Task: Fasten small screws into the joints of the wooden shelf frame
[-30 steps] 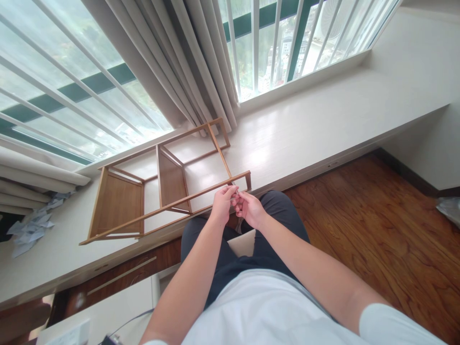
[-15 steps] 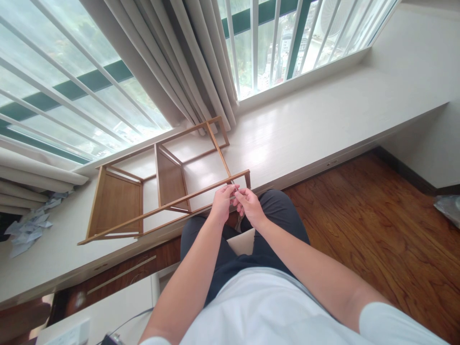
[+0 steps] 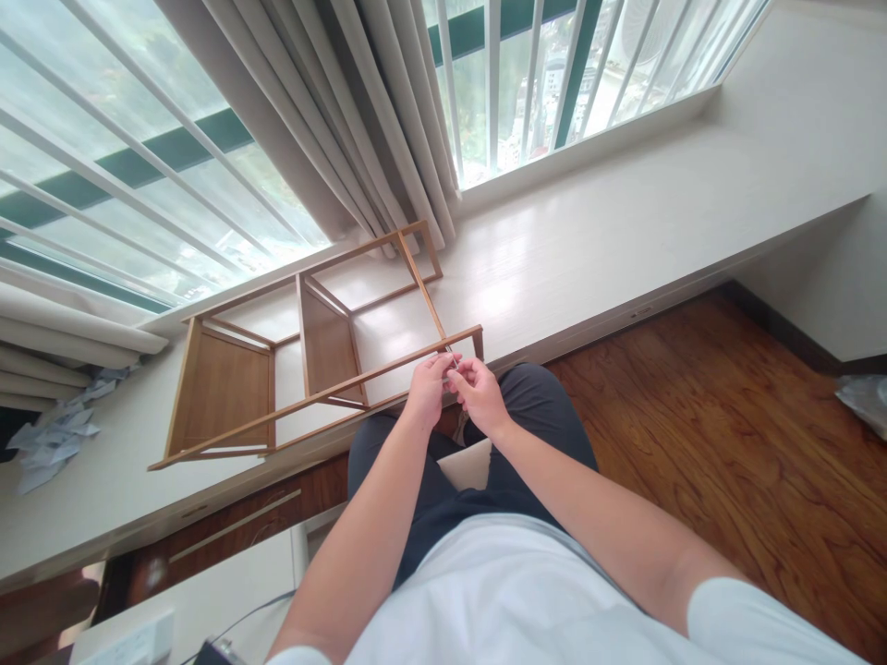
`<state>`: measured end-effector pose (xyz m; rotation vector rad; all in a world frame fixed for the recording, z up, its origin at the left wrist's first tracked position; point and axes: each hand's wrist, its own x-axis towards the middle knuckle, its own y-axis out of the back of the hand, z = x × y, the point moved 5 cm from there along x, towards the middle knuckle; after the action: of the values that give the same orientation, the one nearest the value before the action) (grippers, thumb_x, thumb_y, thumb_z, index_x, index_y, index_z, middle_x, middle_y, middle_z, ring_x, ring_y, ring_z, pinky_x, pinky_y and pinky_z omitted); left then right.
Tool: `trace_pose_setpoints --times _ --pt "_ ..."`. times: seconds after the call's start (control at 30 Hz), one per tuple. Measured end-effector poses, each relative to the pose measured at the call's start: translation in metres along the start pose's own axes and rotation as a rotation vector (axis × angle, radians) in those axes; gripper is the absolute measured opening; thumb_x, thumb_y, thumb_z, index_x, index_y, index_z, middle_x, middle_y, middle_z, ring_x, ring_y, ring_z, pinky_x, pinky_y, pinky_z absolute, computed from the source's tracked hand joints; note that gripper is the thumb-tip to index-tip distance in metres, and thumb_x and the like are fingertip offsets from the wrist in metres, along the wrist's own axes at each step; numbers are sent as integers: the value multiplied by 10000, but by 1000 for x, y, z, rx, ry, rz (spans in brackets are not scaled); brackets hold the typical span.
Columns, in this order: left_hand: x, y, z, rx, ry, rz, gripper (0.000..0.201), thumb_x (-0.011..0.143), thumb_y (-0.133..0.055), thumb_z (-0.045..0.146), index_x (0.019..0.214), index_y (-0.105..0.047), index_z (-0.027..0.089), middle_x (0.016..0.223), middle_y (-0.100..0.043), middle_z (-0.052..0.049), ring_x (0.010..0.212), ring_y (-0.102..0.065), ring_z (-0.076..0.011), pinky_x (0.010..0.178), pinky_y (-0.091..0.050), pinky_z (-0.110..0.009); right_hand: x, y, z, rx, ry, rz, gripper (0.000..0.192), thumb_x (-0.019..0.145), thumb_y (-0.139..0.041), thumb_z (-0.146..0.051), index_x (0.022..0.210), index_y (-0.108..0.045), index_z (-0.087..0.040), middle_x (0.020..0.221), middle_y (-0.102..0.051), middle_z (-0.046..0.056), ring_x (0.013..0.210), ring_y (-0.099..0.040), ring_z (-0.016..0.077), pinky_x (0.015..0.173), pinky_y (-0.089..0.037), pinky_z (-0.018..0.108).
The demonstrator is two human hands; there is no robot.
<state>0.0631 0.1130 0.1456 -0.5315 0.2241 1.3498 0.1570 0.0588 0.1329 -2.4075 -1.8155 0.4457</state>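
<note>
A person sits facing a wide white window ledge [image 3: 624, 231] with both bare hands raised together just in front of a bamboo shelf frame [image 3: 305, 360] that lies on its side on that ledge. The left hand [image 3: 426, 388] and the right hand [image 3: 478, 392] meet fingertip to fingertip at the frame's near right corner, pinched together on a small thin metal piece [image 3: 451, 358], apparently a screw or a little key, too small to tell which. The grip of each hand is closed, fingers curled in around that piece, so that both hands steady it right beside the end of the frame's long front rail [image 3: 388, 369]; holding it with two hands there looks like a way to line a fiddly part up with the corner joint. The frame rests near the front edge of the ledge, close enough to be reached from the seat, with its two solid panels toward the left end and its open rungs toward the right. Behind it, pale curtains [image 3: 360, 120] hang down to the ledge in front of a barred window [image 3: 139, 185]. Crumpled paper [image 3: 52, 439] lies at the far left end of the ledge. Dark trousers [image 3: 533, 406] cover the knees just below the hands, and a wooden floor [image 3: 727, 443] spreads to the right.
</note>
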Motion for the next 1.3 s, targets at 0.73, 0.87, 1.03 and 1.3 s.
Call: trace_pose_setpoints --times 0.73,0.87,1.03,1.3 --pt "-3 -1 3 -55 -1 18 289 670 -786 348 851 -749 126 748 -697 -56 693 -642 -160 588 -464 -239 -1 1 -14 -218 102 90 252 864 -684 -483 851 -591 -250 753 -654 3 710 -617 200 643 -483 296" --pt "-1 0 1 -63 5 21 285 675 -791 349 852 -747 129 756 -696 -52 698 -639 -154 610 -473 -240 -2 2 -17 -305 149 97 237 880 -676 -475 863 -600 -251 772 -669 1 720 -620 201 698 -479 306" --pt "2 1 -4 -158 38 -7 283 672 -821 320 860 -748 121 793 -700 -49 732 -644 -144 674 -510 -246 -1 5 -22 -440 187 85 198 878 -673 -443 887 -596 -261 826 -683 11 754 -625 215 736 -474 321" --pt "5 1 -6 -184 47 -63 276 705 -819 321 880 -740 123 801 -702 -41 735 -652 -134 700 -521 -246 -3 8 -31 -546 249 104 177 892 -664 -436 857 -601 -275 733 -634 -5 690 -593 216 709 -434 309"
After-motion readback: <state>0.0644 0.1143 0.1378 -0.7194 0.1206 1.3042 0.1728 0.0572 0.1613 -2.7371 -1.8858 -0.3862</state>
